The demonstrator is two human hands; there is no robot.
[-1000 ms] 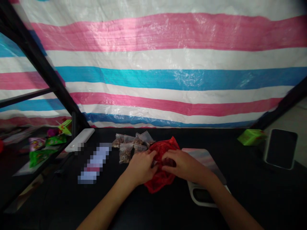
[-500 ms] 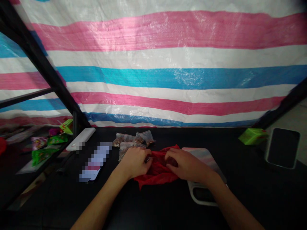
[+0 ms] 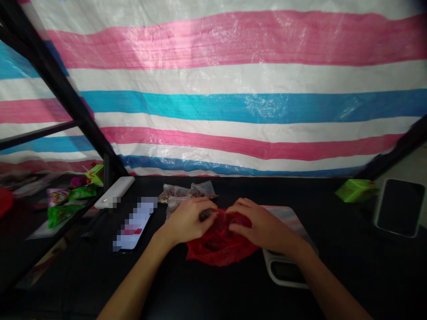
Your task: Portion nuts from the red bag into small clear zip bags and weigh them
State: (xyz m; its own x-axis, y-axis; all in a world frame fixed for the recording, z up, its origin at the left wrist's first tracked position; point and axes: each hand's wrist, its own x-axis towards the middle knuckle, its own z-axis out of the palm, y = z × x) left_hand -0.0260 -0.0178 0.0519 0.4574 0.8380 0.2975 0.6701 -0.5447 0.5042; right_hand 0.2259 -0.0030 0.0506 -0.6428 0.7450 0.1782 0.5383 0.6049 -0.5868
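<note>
A crumpled red plastic bag [image 3: 222,255] lies on the black table in front of me, dark contents faintly showing through. My left hand [image 3: 188,222] is at its left rim with fingers curled round a small dark thing I cannot make out. On the other side, my right hand [image 3: 256,224] pinches the bag's upper right part between thumb and fingers. Just beyond my left hand sit several small clear zip bags [image 3: 203,190] with brown pieces inside, one partly hidden by that hand. A white kitchen scale [image 3: 287,284] is partly covered by my right forearm.
A phone [image 3: 140,226] and a long white object [image 3: 115,192] are to the left. At the right are a green box [image 3: 356,190] and a white-framed dark-faced device [image 3: 400,206]. Green snack packets [image 3: 65,215] rest on a side surface. Striped sheeting [image 3: 233,106] hangs behind the table.
Both hands have moved slightly up and closer together over the red bag. Its near side has spread toward me. A dark thing now shows in my left fingers.
</note>
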